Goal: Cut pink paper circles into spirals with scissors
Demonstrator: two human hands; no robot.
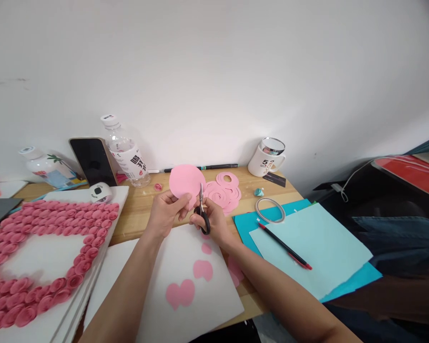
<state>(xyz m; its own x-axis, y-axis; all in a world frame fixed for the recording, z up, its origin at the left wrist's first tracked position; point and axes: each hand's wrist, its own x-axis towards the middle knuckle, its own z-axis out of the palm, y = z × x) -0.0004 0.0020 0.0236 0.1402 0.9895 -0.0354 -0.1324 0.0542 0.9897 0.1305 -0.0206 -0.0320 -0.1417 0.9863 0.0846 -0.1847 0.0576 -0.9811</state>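
My left hand [167,210] pinches the lower edge of a round pink paper disc [186,179], holding it up over the desk. My right hand [214,220] grips a pair of scissors [204,221] with black handles, fingers in the loops. The blades point upward and meet the right edge of the disc; whether they are parted is hard to make out. Just behind my right hand lies a pile of pink paper spirals [223,193]. Below both hands, pink paper scraps [180,294] rest on a white foam sheet [157,314].
At left, a white board [39,257] carries rows of pink paper roses. A phone [94,161], a water bottle [127,155] and a mug [266,159] stand by the wall. At right, a tape roll [270,210] and a pen [284,245] lie on blue paper sheets [321,252].
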